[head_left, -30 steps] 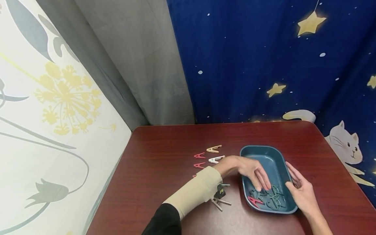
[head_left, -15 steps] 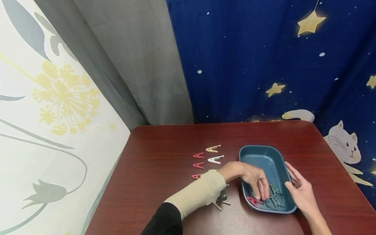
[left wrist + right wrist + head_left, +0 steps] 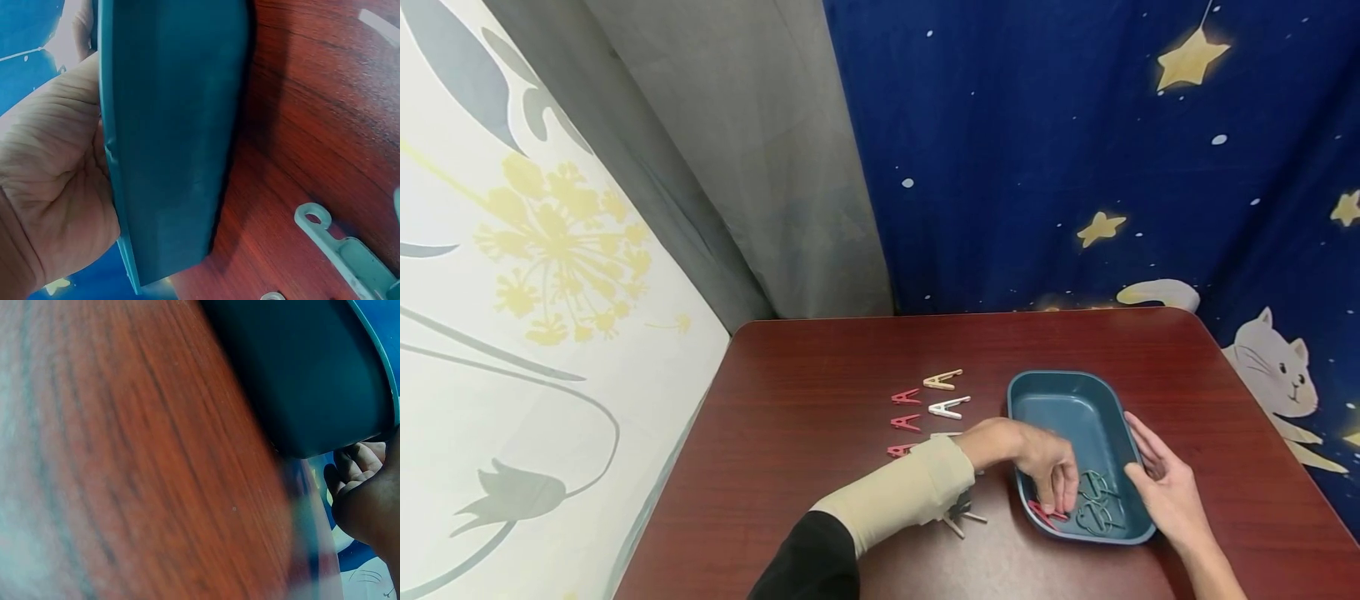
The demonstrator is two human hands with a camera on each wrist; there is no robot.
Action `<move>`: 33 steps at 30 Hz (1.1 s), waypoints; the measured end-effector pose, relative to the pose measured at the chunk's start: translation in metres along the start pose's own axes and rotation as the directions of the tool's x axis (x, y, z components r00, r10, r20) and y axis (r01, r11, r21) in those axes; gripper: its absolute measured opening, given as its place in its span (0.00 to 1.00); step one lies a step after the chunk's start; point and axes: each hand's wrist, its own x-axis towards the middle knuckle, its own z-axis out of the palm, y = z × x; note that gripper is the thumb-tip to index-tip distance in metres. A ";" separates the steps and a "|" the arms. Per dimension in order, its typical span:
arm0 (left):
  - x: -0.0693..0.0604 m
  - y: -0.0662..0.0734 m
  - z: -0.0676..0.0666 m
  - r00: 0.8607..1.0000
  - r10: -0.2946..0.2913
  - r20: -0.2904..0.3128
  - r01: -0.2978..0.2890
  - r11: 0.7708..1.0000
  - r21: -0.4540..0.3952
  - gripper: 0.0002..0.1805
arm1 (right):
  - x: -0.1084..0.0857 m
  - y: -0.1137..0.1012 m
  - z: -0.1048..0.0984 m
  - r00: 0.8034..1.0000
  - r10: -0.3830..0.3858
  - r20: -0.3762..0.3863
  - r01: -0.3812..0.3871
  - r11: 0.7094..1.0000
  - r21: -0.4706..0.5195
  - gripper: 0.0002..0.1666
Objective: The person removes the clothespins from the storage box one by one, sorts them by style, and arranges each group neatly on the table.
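A blue plastic tray (image 3: 1063,408) stands on the table with several green clothespins (image 3: 1097,504) and a red clothespin (image 3: 1047,517) in its near end. My left hand (image 3: 1047,462) reaches over the tray's left rim, its thumb and fingertips pinching the red clothespin, which they partly cover. In the left wrist view, the tray's side wall (image 3: 175,144) hides the fingertips of that hand (image 3: 56,169). At the right side, my right hand (image 3: 1172,492) grips the tray, thumb at the rim and fingers along the outer wall.
Left of the tray, clothespins lie on the brown table (image 3: 820,400): yellow (image 3: 942,380), white (image 3: 950,407), and several red ones (image 3: 906,422). Pale grey clothespin legs (image 3: 955,527) show below the left forearm, which hides part of the group. Curtains hang behind the table.
My left hand has lowered toward the tray's near left corner, and its fingers have closed together onto the red clothespin. The right hand stays on the tray's side.
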 end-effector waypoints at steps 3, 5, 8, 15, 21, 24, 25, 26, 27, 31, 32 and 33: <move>-0.001 0.002 0.003 0.999 -0.021 -0.043 0.025 0.995 0.093 0.15 | -0.001 0.000 0.000 1.000 -0.014 0.001 0.014 1.000 0.010 0.40; -0.002 0.003 0.005 0.997 -0.028 -0.073 0.040 0.985 0.167 0.13 | -0.001 0.000 0.000 1.000 -0.017 -0.001 0.017 1.000 0.011 0.40; -0.003 0.004 0.008 0.994 -0.030 -0.108 0.057 0.965 0.257 0.12 | 0.000 -0.001 0.000 1.000 -0.014 -0.006 0.014 1.000 0.009 0.40; -0.004 0.003 0.011 0.989 -0.030 -0.145 0.077 0.941 0.330 0.13 | 0.000 0.000 0.000 1.000 -0.013 -0.006 0.013 1.000 0.000 0.41; -0.004 0.001 0.013 0.984 -0.029 -0.177 0.100 0.909 0.405 0.13 | 0.001 0.000 0.000 1.000 0.000 -0.003 0.000 1.000 -0.025 0.40; -0.004 0.001 0.013 0.984 -0.012 -0.179 0.084 0.914 0.397 0.13 | 0.002 0.000 0.000 1.000 0.000 -0.003 0.000 1.000 -0.028 0.40; -0.004 0.000 0.013 0.984 -0.005 -0.180 0.076 0.919 0.387 0.13 | 0.002 0.000 0.000 1.000 0.000 -0.003 0.000 1.000 -0.030 0.40; -0.004 0.000 0.013 0.984 0.004 -0.181 0.065 0.924 0.377 0.12 | 0.002 0.000 0.000 1.000 0.001 -0.004 -0.001 1.000 -0.031 0.40; -0.004 -0.001 0.013 0.983 0.014 -0.183 0.055 0.929 0.367 0.12 | 0.001 0.000 0.000 1.000 0.004 -0.005 -0.004 0.999 -0.033 0.40; -0.005 -0.006 0.012 0.978 0.102 -0.183 -0.044 0.954 0.297 0.10 | 0.001 0.000 0.001 1.000 0.017 -0.009 -0.017 0.999 -0.035 0.41; -0.005 -0.007 0.011 0.975 0.137 -0.175 -0.087 0.960 0.268 0.10 | 0.000 -0.001 0.001 1.000 0.018 -0.009 -0.018 0.999 -0.035 0.40; -0.006 -0.009 0.011 0.971 0.169 -0.169 -0.128 0.965 0.230 0.10 | 0.000 -0.001 0.001 1.000 0.019 -0.007 -0.020 0.999 -0.036 0.40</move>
